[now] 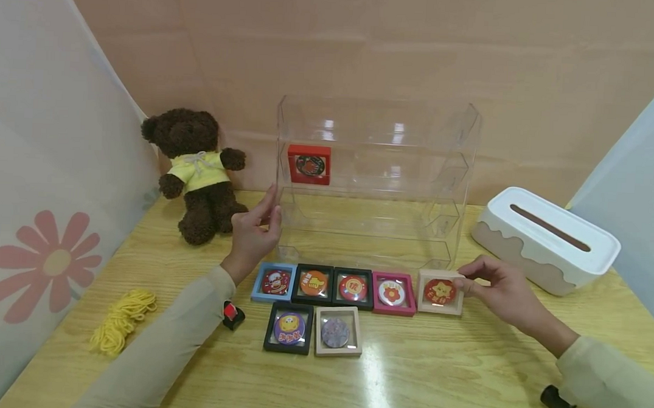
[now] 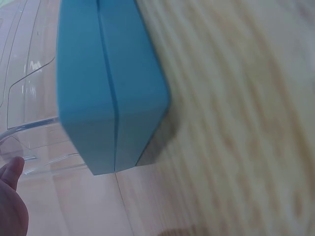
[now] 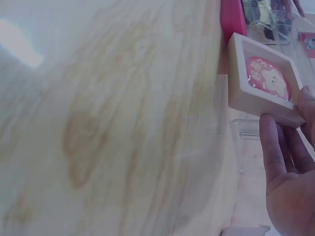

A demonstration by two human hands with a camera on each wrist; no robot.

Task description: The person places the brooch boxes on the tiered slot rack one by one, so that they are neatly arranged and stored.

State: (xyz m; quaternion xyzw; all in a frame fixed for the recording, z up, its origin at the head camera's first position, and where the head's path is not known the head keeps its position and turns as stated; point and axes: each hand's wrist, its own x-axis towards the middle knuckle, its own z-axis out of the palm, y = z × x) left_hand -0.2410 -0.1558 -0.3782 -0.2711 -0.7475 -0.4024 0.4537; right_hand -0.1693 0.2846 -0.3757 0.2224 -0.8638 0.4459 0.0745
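Observation:
In the head view, a clear tiered display rack [image 1: 369, 242] stands at the back, with a red framed badge [image 1: 310, 165] on an upper tier at its left. My left hand [image 1: 253, 234] pinches the rack's left side edge between thumb and fingers. My right hand [image 1: 501, 294] grips the right side of a cream square display frame [image 1: 424, 304] holding a red round badge with a star figure. That frame looks tilted up off the table in the right wrist view. Beside it in a row lie a pink frame [image 1: 392, 310], two black frames [image 1: 313, 302] and a blue frame [image 1: 256, 295].
In front lie another black frame [image 1: 270, 346] and a beige frame [image 1: 338, 352]. A brown teddy bear [image 1: 199, 174] sits at the back left, a yellow yarn bundle [image 1: 121, 323] at the front left. A white tissue box [image 1: 550, 238] stands right of the rack.

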